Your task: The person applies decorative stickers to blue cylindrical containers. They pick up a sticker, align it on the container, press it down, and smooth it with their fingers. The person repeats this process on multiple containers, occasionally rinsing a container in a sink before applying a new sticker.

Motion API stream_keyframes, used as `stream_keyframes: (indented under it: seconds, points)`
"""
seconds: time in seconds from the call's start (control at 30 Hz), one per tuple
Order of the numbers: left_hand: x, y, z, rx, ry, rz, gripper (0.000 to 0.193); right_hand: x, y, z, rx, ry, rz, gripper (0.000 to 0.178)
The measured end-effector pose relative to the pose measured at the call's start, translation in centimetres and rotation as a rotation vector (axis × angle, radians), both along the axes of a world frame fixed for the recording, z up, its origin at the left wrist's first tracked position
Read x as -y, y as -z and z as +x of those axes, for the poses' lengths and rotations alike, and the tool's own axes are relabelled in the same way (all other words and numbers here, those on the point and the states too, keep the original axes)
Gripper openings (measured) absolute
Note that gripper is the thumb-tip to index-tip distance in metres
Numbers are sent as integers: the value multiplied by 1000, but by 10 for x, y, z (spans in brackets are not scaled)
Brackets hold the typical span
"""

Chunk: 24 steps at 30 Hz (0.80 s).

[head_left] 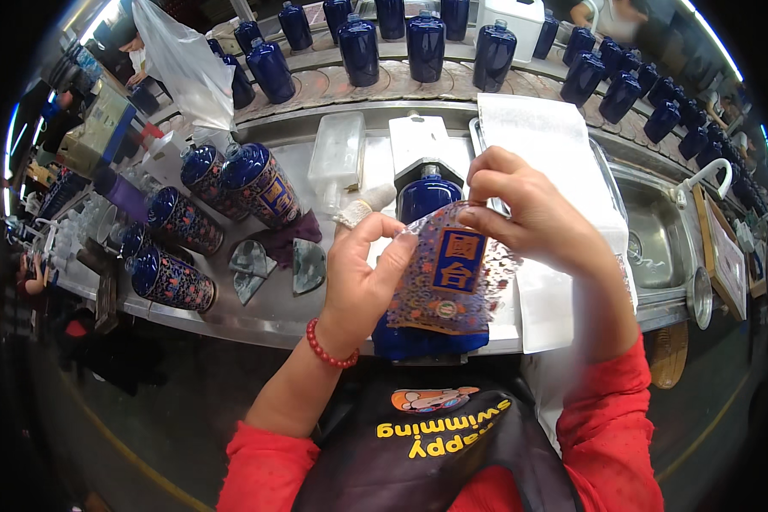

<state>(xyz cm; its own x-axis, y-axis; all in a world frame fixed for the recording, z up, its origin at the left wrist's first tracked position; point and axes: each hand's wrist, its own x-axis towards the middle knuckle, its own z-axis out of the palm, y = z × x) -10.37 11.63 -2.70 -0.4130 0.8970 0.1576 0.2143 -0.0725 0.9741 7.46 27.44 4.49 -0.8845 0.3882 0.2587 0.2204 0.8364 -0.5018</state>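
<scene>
Between both hands hangs a patterned decal film [439, 286], see-through, with small flowers and a blue and gold panel. My left hand [358, 269] pinches its upper left edge between thumb and fingers; a pale wrap covers one fingertip. At the upper right edge, the fingers of my right hand [520, 209] pinch the film. Right behind the film is a plain dark blue glass bottle [427, 194], partly hidden; its neck points away from me. Whether film and bottle touch, I cannot tell.
Several decorated blue bottles [264, 183] stand at left, beside dark curved pieces [249, 271] and a purple cloth [294, 239]. A clear plastic container [335, 154] is behind. White sheets [546, 145] lie at right, near a sink [648, 230]. Plain bottles [358, 51] line a curved conveyor.
</scene>
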Motion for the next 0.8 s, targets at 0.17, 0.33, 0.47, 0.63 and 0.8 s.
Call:
stream_keyframes:
  seconds: [0.17, 0.33, 0.47, 0.63, 0.8]
  points:
    - [-17, 46, -15, 178, 9, -84, 18, -23, 58, -11, -27, 25, -124, 19]
    - [-26, 60, -20, 128, -32, -74, 17, -33, 65, -14, -82, 13, -164, 19]
    - [-33, 59, -21, -25, -80, 16, 21, -33, 63, -17, -88, 30, -175, 20]
    - [-46, 57, -26, 25, -87, -37, 23, -35, 67, -18, -107, 43, -200, 20]
    - [-54, 62, -25, 68, -96, -1, 22, -38, 71, -27, -241, 140, 14, 14]
